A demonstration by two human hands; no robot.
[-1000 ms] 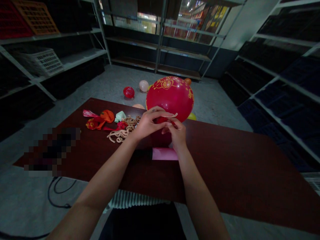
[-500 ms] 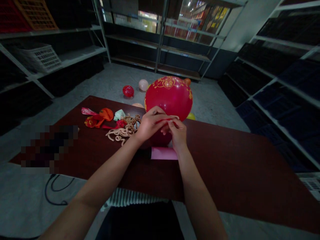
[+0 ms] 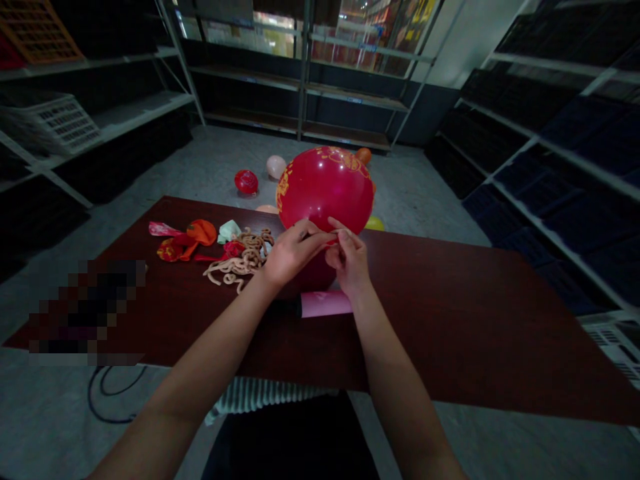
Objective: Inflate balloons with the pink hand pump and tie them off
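A large inflated red balloon [image 3: 325,187] with gold print stands over the table's far edge, just beyond my hands. My left hand [image 3: 295,252] is closed, its fingertips pinching at the near side of the balloon where the neck is. My right hand [image 3: 350,259] pinches there too, thumb and fingers meeting the left fingertips. The neck itself is mostly hidden behind the fingers. Below the hands lies a pink cylinder [image 3: 326,304] with a black end, partly covered by my right wrist. Left of my left hand is a pile of curled beige strings [image 3: 239,261].
Limp orange and red balloons [image 3: 200,233] and a pale green one [image 3: 229,231] lie on the brown table [image 3: 450,320]. A pixelated dark patch [image 3: 95,300] covers the table's left end. Small inflated balloons, one red [image 3: 246,181], rest on the floor. Shelves [image 3: 350,100] surround the room.
The balloon has turned, its gold print now showing at the left and upper right. Both hands stay at the neck with fingers slightly shifted. The whole view has swung a little.
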